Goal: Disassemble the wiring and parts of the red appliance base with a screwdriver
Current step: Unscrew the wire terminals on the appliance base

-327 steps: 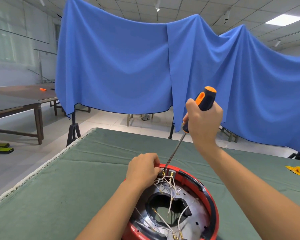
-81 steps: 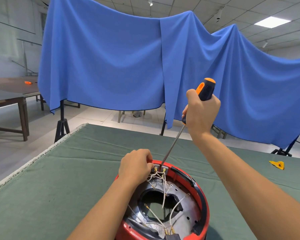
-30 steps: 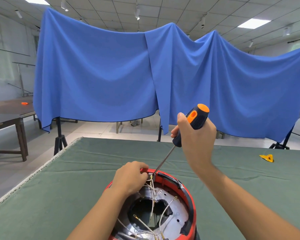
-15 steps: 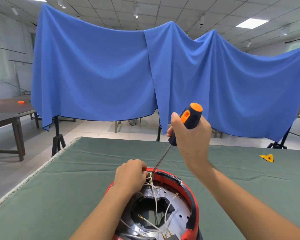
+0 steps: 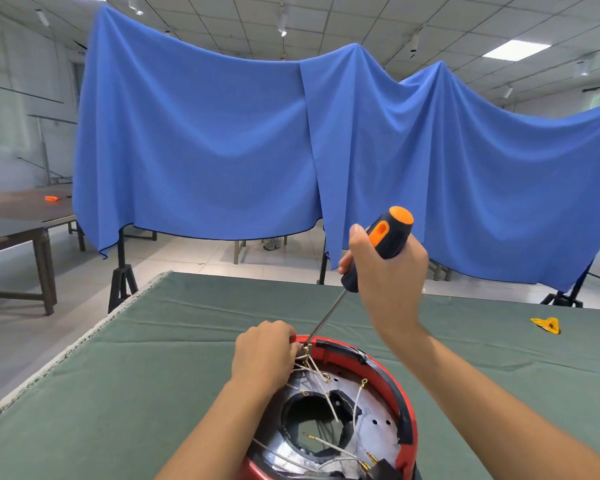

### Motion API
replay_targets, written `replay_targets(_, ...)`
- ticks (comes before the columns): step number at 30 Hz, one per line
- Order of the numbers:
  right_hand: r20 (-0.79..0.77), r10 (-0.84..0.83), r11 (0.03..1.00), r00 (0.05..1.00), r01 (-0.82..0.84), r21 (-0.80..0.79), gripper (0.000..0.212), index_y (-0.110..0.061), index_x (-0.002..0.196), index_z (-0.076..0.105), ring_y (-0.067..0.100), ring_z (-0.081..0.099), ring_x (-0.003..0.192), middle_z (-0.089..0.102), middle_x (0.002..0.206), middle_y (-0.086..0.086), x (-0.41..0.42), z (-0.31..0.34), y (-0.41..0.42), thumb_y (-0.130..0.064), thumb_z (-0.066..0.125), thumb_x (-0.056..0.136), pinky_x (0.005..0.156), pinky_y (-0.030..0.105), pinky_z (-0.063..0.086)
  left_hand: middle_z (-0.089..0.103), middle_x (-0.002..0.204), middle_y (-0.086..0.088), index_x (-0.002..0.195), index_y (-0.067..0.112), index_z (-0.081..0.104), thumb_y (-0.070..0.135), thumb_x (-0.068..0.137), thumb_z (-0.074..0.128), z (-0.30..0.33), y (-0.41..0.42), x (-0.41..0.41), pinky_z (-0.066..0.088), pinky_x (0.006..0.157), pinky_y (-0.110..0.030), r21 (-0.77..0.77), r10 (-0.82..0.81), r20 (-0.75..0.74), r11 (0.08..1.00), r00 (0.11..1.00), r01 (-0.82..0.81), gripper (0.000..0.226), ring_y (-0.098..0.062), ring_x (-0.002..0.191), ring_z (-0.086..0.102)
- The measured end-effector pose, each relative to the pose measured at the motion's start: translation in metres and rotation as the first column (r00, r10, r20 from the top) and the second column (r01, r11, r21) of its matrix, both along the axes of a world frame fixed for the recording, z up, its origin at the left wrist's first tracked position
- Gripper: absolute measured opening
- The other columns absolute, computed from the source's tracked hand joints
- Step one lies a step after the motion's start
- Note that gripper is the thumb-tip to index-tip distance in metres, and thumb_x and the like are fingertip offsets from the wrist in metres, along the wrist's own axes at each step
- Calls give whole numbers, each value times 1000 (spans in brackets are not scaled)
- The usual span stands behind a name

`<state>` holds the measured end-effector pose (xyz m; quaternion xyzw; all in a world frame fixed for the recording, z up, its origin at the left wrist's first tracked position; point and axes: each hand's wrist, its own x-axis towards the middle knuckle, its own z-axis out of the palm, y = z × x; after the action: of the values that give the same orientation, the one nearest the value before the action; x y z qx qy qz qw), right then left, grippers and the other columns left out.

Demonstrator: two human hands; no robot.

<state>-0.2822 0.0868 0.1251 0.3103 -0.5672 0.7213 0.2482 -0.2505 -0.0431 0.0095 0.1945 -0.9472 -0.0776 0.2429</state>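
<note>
I see a wide blue cloth (image 5: 222,150) hanging across the back of the room, filling most of the view. Below it, the desk (image 5: 136,375) I work on is covered in green fabric with a pale frayed edge on its left side. A darker wooden table (image 5: 14,216) stands off to the left with a small orange item (image 5: 52,198) on it. The red appliance base (image 5: 400,386) sits on the desk at the near edge of the view, open side up, showing a silvery inner plate with a dark central opening. White wires (image 5: 321,382) with gold terminals spread loosely across that plate. My right hand (image 5: 388,278) has its grip clamped round the black and orange handle of the screwdriver (image 5: 378,249), whose thin shaft slants down and left to a small terminal at the far rim of the base. My left hand (image 5: 262,355) rests on that rim just beside the tip, fingers curled and pinching the wires there. A small yellow scrap (image 5: 546,324) lies well apart on the right of the desk.
</note>
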Motion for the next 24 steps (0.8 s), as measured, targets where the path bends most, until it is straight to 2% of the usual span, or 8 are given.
replay_targets(7, -1, -14, 1000, 1000, 14, 13, 28, -2, 65, 48, 21, 58, 44, 57, 54, 21, 2, -5, -4, -24, 62, 75, 45, 17, 45, 68, 89, 0, 91, 23, 67, 38, 90, 52, 1, 0, 1, 34, 64, -29, 34, -4, -33, 999, 999, 5, 21, -27, 89, 60)
replay_targets(15, -15, -22, 1000, 1000, 22, 6, 23, -12, 62, 47, 22, 59, 45, 56, 52, 19, 2, -3, -2, -23, 62, 75, 45, 19, 46, 69, 87, 0, 86, 24, 67, 38, 89, 53, 1, -1, 1, 35, 64, -28, 61, -8, -41, 998, 999, 11, 20, -25, 86, 60)
replay_targets(20, -35, -58, 997, 998, 60, 48, 24, -15, 61, 46, 25, 61, 48, 58, 54, 17, 1, -4, -4, -27, 62, 75, 49, 31, 51, 70, 92, 1, 96, 27, 70, 39, 89, 54, 2, -1, 1, 35, 66, -29, 76, -5, -45, 997, 999, 9, 20, -25, 90, 61)
replay_targets(24, -56, -72, 995, 996, 75, 62, 25, -15, 61, 46, 23, 61, 47, 59, 53, 14, -1, -5, -4, -28, 62, 75, 49, 27, 50, 70, 91, 1, 96, 26, 70, 38, 89, 54, 2, 0, 1, 37, 68, -29, 78, -7, -47, 997, 999, 10, 21, -25, 90, 62)
